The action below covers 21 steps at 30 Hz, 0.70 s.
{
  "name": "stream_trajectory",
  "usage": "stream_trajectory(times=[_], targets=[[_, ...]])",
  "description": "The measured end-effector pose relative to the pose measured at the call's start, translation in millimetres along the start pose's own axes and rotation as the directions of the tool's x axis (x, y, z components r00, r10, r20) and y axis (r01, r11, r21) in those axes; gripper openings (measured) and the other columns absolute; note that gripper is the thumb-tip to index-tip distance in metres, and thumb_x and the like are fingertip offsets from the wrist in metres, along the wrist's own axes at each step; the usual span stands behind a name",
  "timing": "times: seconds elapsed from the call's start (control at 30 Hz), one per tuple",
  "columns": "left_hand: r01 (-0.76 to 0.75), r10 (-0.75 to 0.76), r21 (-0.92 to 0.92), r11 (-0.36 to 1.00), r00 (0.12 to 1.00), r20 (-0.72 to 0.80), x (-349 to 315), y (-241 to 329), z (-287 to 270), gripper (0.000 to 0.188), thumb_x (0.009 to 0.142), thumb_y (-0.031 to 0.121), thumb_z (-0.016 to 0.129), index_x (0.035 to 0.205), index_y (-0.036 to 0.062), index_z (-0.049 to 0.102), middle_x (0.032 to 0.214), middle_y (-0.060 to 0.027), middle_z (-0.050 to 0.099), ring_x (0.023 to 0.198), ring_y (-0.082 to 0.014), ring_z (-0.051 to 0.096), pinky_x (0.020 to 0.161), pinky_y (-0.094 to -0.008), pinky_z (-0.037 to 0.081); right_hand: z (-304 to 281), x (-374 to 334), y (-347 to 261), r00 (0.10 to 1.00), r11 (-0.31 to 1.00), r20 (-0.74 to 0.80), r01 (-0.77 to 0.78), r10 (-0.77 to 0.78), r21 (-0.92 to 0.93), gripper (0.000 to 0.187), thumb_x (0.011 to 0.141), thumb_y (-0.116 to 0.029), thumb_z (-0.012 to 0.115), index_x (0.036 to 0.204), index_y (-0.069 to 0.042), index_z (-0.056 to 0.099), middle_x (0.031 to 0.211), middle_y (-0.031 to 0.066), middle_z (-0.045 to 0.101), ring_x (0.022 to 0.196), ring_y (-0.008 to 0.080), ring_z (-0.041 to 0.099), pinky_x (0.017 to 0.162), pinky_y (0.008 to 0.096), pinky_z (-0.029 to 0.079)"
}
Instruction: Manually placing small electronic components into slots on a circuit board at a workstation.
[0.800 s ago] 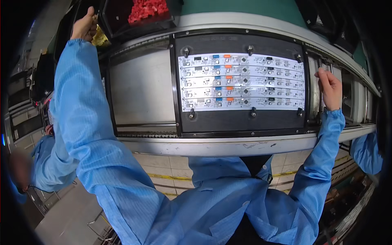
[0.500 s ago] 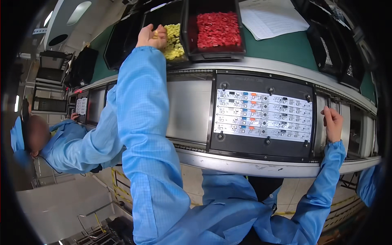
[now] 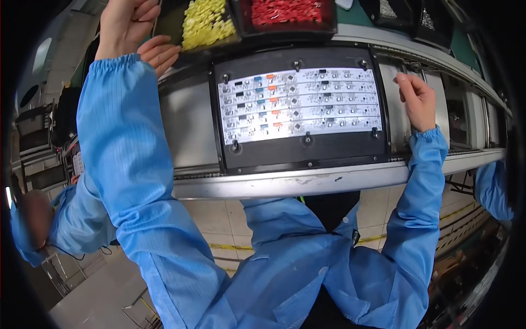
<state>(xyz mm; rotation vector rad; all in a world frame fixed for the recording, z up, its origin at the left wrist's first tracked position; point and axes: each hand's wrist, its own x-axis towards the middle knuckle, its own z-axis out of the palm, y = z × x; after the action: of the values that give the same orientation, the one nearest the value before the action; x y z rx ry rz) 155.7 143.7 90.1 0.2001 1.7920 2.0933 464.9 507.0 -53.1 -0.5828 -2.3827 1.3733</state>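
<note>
My left hand (image 3: 127, 24) is raised at the upper left, beside a black bin of small yellow parts (image 3: 205, 24). Its fingers are curled closed, and the top edge cuts it off; what they hold cannot be made out. My right hand (image 3: 417, 100) hovers at the right end of a black carrier tray (image 3: 263, 155), thumb and fingers pinched together, contents hidden. In the tray lie several white circuit board strips (image 3: 309, 101) with blue, orange and black components. Another hand (image 3: 160, 55), seemingly the co-worker's, shows fingers apart behind my left forearm.
A black bin of red parts (image 3: 287, 12) adjoins the yellow one. Dark bins with small metallic parts (image 3: 387, 10) stand at the upper right. A metal rail (image 3: 307, 183) edges the conveyor line. A co-worker (image 3: 82, 219) in blue is at the left.
My left hand has drawn left out of the yellow bin, fingers still curled. The view has shifted, so the tray appears further left and higher. Another hand now shows by my left forearm.
</note>
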Motion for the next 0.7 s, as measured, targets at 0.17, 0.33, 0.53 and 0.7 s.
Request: stream_trajectory(times=[0.17,0.33,0.53,0.7], targets=[[0.003,-0.006,0.040,0.999,0.998,0.068,-70.9,-19.6,51.9,0.042,0.102,0.034,0.044,0.065,0.0153,0.038,0.054,0.0035,0.030,0.043,-0.0081,0.025,0.040,-0.0249,0.023,-3.5,-10.2,6.7,0.994,0.994,-0.076,0.079,-0.073,0.078,0.022,0.096,-0.021,0.064,0.100,-0.001,0.071,0.074,-0.0045,0.056,0.065,0.0040,0.047,0.057,0.0194,0.035],[0.249,-0.184,-0.189,0.950,0.934,0.306,-121.4,-64.7,74.5,0.041,0.103,0.039,0.046,0.071,0.0150,0.041,0.059,0.0047,0.031,0.045,-0.0052,0.023,0.038,-0.0197,0.020,3.0,-19.7,-16.0,0.961,0.952,-0.156,0.254,-0.228,0.171,0.019,0.096,-0.016,0.063,0.106,-0.002,0.070,0.078,-0.0040,0.060,0.068,0.0034,0.050,0.059,0.0173,0.035],[0.620,-0.409,-0.448,0.645,0.774,0.482,-134.9,-114.4,72.9,0.041,0.101,0.042,0.046,0.092,0.0047,0.059,0.078,-0.0101,0.059,0.056,-0.0127,0.048,0.039,-0.0222,0.035,15.6,-18.0,-31.9,0.967,0.961,-0.016,0.254,-0.254,0.114,0.020,0.095,-0.016,0.064,0.107,-0.002,0.070,0.078,-0.0030,0.060,0.069,0.0036,0.050,0.059,0.0175,0.036],[0.563,-0.402,-0.490,0.665,0.823,0.401,-146.4,-132.0,91.5,0.047,0.103,0.037,0.037,0.105,-0.0035,0.060,0.094,-0.0162,0.065,0.076,-0.0206,0.062,0.062,-0.0311,0.053,23.9,-14.6,-45.1,0.944,0.946,0.089,0.311,-0.318,0.092,0.020,0.096,-0.015,0.062,0.105,0.001,0.068,0.082,-0.0014,0.061,0.073,0.0064,0.052,0.064,0.0203,0.041]])
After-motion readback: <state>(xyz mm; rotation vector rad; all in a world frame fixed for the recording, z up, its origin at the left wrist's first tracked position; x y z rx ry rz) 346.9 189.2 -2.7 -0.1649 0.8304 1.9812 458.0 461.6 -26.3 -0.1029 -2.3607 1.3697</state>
